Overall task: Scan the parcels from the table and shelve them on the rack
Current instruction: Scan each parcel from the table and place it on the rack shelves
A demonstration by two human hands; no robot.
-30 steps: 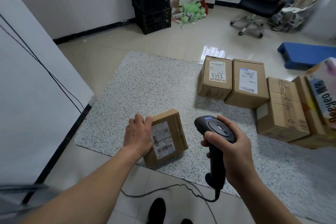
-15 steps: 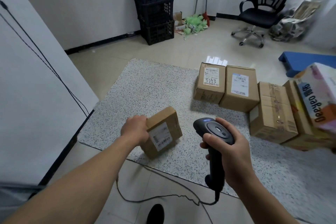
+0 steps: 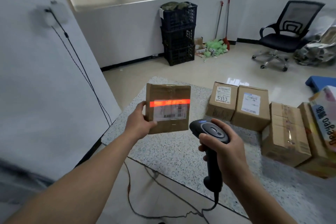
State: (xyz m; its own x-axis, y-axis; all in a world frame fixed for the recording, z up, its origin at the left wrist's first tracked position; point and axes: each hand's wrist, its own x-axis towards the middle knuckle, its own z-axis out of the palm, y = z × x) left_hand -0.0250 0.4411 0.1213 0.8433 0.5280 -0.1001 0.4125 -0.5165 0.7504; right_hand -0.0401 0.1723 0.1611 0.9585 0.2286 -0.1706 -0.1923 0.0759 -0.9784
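Note:
My left hand point(image 3: 140, 121) holds a small brown cardboard parcel point(image 3: 168, 109) upright above the speckled table point(image 3: 174, 152), label facing me. A red scan line crosses the top of its white label. My right hand point(image 3: 222, 151) grips a black handheld barcode scanner point(image 3: 209, 131), its head aimed at the parcel from just below and to the right. On the table's right side stand more cardboard parcels point(image 3: 238, 104), two with white labels, and larger boxes point(image 3: 285, 131). No rack is in view.
A colourful printed box point(image 3: 325, 112) sits on the far-right boxes. The scanner cable point(image 3: 138, 203) trails across the floor. Stacked black crates point(image 3: 179, 32), an office chair point(image 3: 285, 36), brooms and a white wall panel point(image 3: 45, 78) at left surround the table.
My left hand lifted the small parcel off the table and turned it upright toward me. The scanner's red line now lies on its label. The view tilted upward.

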